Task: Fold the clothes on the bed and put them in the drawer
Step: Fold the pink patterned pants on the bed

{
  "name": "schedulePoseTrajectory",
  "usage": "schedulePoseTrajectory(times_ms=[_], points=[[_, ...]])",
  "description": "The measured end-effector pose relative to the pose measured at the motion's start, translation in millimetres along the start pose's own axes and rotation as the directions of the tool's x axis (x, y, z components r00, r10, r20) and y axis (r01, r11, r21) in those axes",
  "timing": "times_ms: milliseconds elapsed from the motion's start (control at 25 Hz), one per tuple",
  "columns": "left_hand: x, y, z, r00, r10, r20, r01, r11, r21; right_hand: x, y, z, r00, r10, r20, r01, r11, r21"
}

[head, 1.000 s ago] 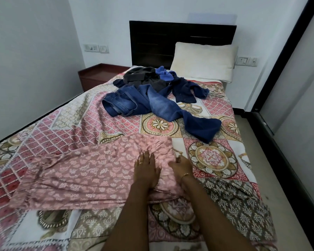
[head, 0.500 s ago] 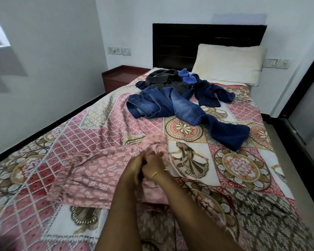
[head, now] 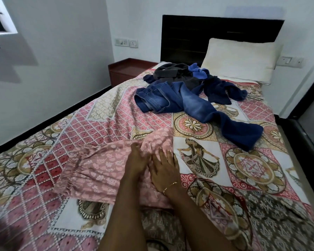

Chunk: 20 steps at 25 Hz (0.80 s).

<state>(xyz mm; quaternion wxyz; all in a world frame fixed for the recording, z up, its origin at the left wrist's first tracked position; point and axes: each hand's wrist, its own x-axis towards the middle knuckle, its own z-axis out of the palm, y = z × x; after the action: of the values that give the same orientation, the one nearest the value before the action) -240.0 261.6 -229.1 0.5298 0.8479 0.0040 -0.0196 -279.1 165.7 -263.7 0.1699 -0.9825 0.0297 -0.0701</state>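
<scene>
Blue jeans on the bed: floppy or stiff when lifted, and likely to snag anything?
Probably floppy: the blue jeans lie crumpled, one leg trailing across the bedsheet. Likely heavy for cloth, being denim. May drag the dark blue garment, which seems to overlap them.

Bedspread (head: 198,160) right bare; jeans (head: 188,102) possibly blocking beyond.

Left hand (head: 136,160) flat, right hand (head: 164,167) flat, side by side

Bare forearms; thin gold bracelet (head: 169,185) on right wrist
</scene>
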Motion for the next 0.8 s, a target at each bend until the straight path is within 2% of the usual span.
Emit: schedulePoseTrajectory(times_ms=[80,160,240,320,400,440,480,520,560,600,640,720,760,800], points=[[-1.1,-4.3,1.7,0.989,0.145,-0.014,-0.145,0.989,0.020,-0.4,0.6,4.1,1.000,0.003,-0.017,-0.003,1.000,-0.022],[1.2,-7.7,2.3,0.978,0.182,-0.102,-0.177,0.983,0.055,0.9,0.1,4.0,1.000,-0.013,0.022,0.014,0.999,-0.040],[-0.2,-8.5,2.9,0.983,0.106,-0.146,-0.091,0.990,0.106,1.8,0.5,4.1,0.999,-0.004,0.043,0.006,0.998,-0.057],[0.8,-12.8,5.4,0.992,0.019,-0.122,-0.011,0.998,0.070,0.5,-2.2,1.9,0.998,0.000,0.066,0.005,0.997,-0.079],[-0.1,-9.6,5.8,0.996,-0.065,-0.062,0.061,0.996,-0.063,0.2,-3.4,-0.4,0.997,0.004,0.081,0.001,0.998,-0.068],[-1.0,-2.9,3.5,0.993,-0.111,-0.029,0.104,0.980,-0.170,1.7,-5.4,-6.4,0.997,0.023,0.071,-0.023,1.000,-0.005],[-0.8,5.9,-0.2,0.989,-0.144,0.014,0.142,0.950,-0.278,7.1,-5.9,-13.3,0.996,0.075,0.042,-0.080,0.988,0.132],[-0.2,16.8,-3.0,0.986,-0.154,0.062,0.166,0.918,-0.359,11.2,-7.6,-24.3,0.986,0.168,-0.005,-0.158,0.932,0.327],[-0.4,29.4,-4.2,0.983,-0.134,0.124,0.174,0.896,-0.409,21.3,-2.3,-33.8,0.954,0.299,-0.001,-0.251,0.802,0.543],[-0.9,44.3,-0.3,0.975,-0.091,0.202,0.175,0.876,-0.449,30.1,6.3,-47.6,0.911,0.408,0.063,-0.322,0.607,0.727],[-3.6,60.0,8.4,0.956,-0.041,0.290,0.180,0.863,-0.473,37.6,20.8,-61.8,0.867,0.471,0.164,-0.375,0.400,0.836],[-15.9,87.9,39.8,0.857,0.052,0.513,0.209,0.875,-0.437,41.6,60.9,-87.0,0.827,0.455,0.330,-0.408,0.081,0.909],[-24.6,97.2,57.9,0.784,0.073,0.617,0.221,0.895,-0.387,38.7,80.5,-96.3,0.815,0.436,0.383,-0.432,0.016,0.902],[-31.7,103.5,74.9,0.719,0.087,0.690,0.218,0.914,-0.342,34.0,99.5,-101.6,0.783,0.448,0.432,-0.482,-0.004,0.876]])
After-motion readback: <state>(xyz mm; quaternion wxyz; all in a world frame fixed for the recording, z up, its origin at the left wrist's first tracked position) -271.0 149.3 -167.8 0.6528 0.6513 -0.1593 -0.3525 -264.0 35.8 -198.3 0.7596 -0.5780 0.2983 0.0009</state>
